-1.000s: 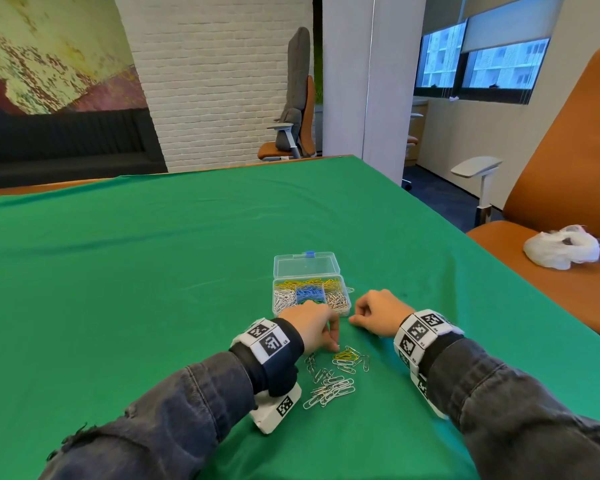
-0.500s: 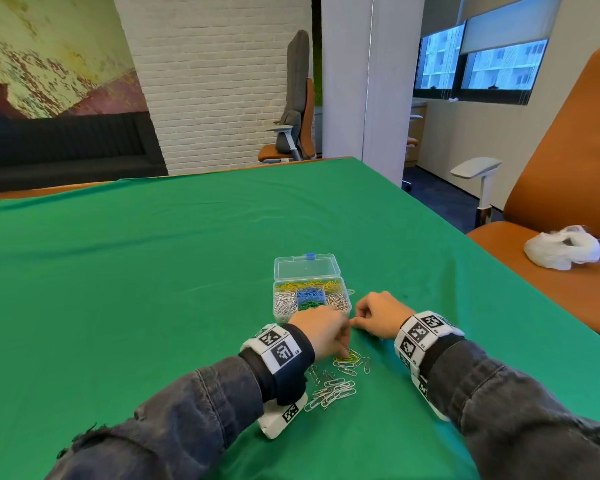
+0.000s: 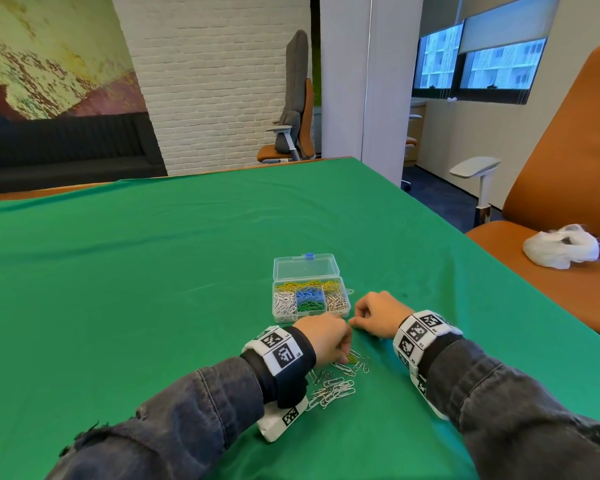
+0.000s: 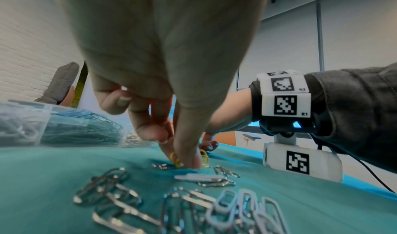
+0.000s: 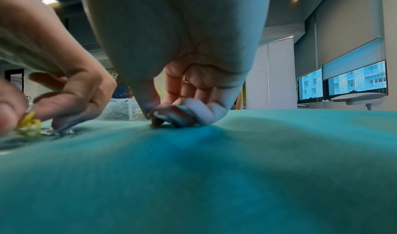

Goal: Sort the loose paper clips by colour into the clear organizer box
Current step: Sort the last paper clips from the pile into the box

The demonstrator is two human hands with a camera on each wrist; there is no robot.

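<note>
The clear organizer box (image 3: 280,318) lies open on the green cloth, its compartments filled with yellow, blue, green, white and silver clips. In front of it is a pile of loose paper clips (image 3: 333,389), mostly silver and white (image 4: 120,195). My left hand (image 3: 345,355) reaches down at the pile's far end. Its thumb and forefinger pinch a yellow paper clip (image 4: 174,158) against the cloth. Just to the right, my right hand (image 3: 355,320) rests on the cloth with its fingers curled under (image 5: 159,118). No clip shows in it.
The box's lid (image 3: 305,268) lies flat behind it. An orange chair (image 3: 551,271) with a white bag (image 3: 561,249) stands past the table's right edge. Green cloth (image 3: 118,289) stretches to the left and far side.
My left hand has crept a little nearer and to the right, down onto the yellow clips. The right hand has stayed where it was.
</note>
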